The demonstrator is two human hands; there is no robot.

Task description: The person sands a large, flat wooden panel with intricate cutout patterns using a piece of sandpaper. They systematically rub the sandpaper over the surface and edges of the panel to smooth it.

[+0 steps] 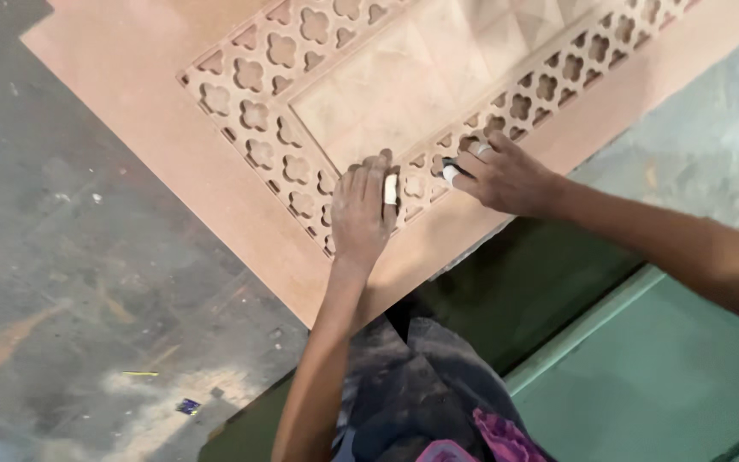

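A woodworking workshop: carved fretwork panel [438, 94], dusty concrete floor [70, 257].

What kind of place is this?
Probably a woodworking shop. A big carved wooden panel with cut-out flower shapes lies over a dusty concrete floor. The left hand rubs it with a small pale block, while the right hand holds a small tool.

A carved panel [215, 171], pale pinkish-brown, is laid flat and set at a slant, one corner overhanging a green surface. A band of cut-through clover-shaped openings is seen framing a smooth raised field with faceted squares. A small pale block [391, 189] is pressed against the fretwork band (its material cannot be told). Just beside it, a slim dark tool [453, 170] with a white end is rested on the same band.
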